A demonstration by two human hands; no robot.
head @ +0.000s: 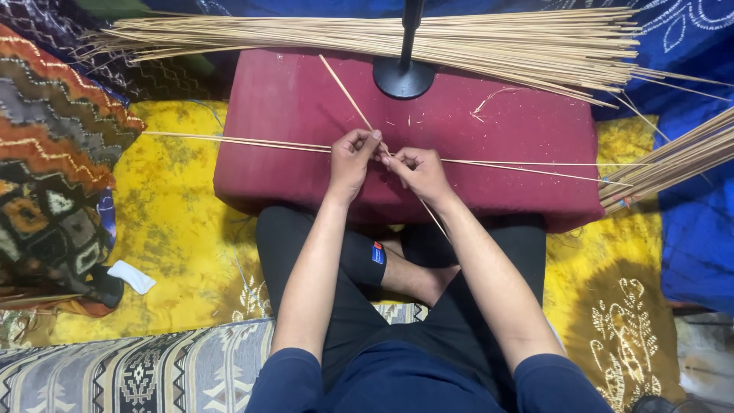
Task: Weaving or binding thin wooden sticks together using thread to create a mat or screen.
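A low maroon cushioned bench (489,122) is sitting on a yellow patterned cloth (176,222) spread over the floor, with a blue printed cloth (688,222) lying to the right and a multicoloured zigzag cushion (53,153) lying to the left. A grey striped patterned cloth (153,367) is running along the bottom edge. A person in dark trousers and a navy top is sitting cross-legged at the near edge of the bench.

The left hand (350,160) and right hand (419,173) are meeting just above the near middle of the bench, fingers curled in and pinching together. Both are closing on one thin diagonal stick (348,93), which is slanting from the bench's far left down between the hands and out under the right wrist. The knuckles of the two hands are almost touching.

A pair of long thin sticks (245,141) is lying crosswise on the bench, passing under the hands and reaching out past both sides. One big bundle of sticks (428,42) is lying along the far edge, too many to count. A second bundle (677,160) is poking in from the right. One black round stand base (403,78) is standing on the bench beside the big bundle. One small white object (131,276) is lying on the yellow cloth.
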